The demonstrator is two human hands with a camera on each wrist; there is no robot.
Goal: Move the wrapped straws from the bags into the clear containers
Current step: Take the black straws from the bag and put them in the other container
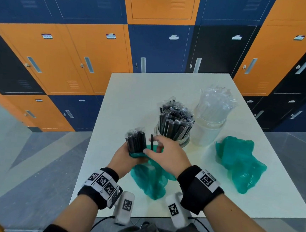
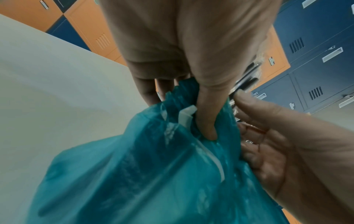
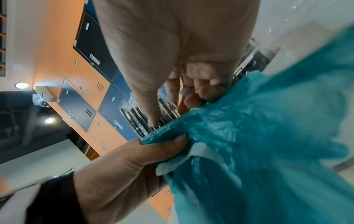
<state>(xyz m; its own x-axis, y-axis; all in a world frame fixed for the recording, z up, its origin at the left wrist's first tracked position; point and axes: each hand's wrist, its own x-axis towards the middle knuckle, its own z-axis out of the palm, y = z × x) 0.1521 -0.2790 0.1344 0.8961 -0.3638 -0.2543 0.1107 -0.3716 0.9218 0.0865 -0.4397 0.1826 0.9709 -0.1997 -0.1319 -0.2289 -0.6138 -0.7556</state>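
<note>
Teal plastic fills the near middle of the white tabletop (image 1: pixel 125 87), where your left hand (image 1: pixel 124 158) grips the gathered mouth of a teal bag (image 1: pixel 150 182), its fingers (image 2: pixel 207 121) curled around the film and the bundle of black wrapped straws (image 1: pixel 136 142) standing up out of it. Just to the right, your right hand (image 1: pixel 165 154) reaches over the same bag; its thumb and forefinger pinch a single black straw (image 1: pixel 152 141) held upright beside the bundle, while the other fingers (image 3: pixel 191 100) curl loosely against the bag's edge. Behind your right hand stands a clear container (image 1: pixel 172 138) packed with black wrapped straws, their wrapper ends fanning above its rim. Next to it on the right is a second clear container (image 1: pixel 207 131), filled with clear wrapped straws (image 1: pixel 215 101) that rise well above it. Farther right, a second teal bag (image 1: pixel 240 164) lies crumpled and flat on the tabletop, apart from both hands. Orange and navy lockers (image 1: pixel 76 57) line the wall behind the tabletop.
</note>
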